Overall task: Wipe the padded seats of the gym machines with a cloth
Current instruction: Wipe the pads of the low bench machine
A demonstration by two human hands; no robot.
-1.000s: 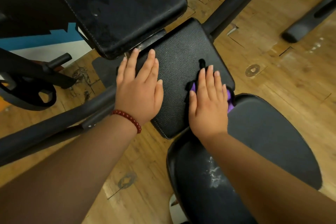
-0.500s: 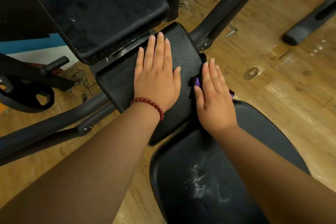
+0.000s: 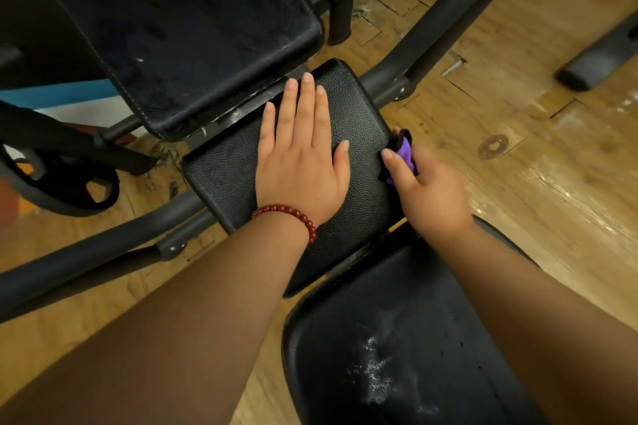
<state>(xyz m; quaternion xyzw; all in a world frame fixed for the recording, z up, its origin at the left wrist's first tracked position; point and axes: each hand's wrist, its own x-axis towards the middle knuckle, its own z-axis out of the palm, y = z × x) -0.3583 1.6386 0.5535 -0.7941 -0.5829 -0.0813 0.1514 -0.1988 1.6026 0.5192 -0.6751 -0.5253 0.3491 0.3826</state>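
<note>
A small square black padded seat (image 3: 228,169) sits at mid-frame on a black tube frame. My left hand (image 3: 300,155), with a red bead bracelet at the wrist, lies flat on it with straight fingers. My right hand (image 3: 428,193) is at the pad's right edge, fingers curled round a purple and black cloth (image 3: 404,152) pressed against the side of the pad. A larger black back pad (image 3: 193,28) stands behind, speckled with dust. Nearest me is a round black seat (image 3: 397,355) with white scuff marks.
Black steel frame tubes (image 3: 86,245) run diagonally under the pads across a worn wooden floor (image 3: 518,148). A black weight plate (image 3: 69,186) sits at the left. Another dark bar (image 3: 600,55) lies on the floor at the upper right.
My left hand slid from the pad's left edge onto its middle. My right hand moved the cloth off the pad's top to its right side, fingers curling round it. The view shifted left.
</note>
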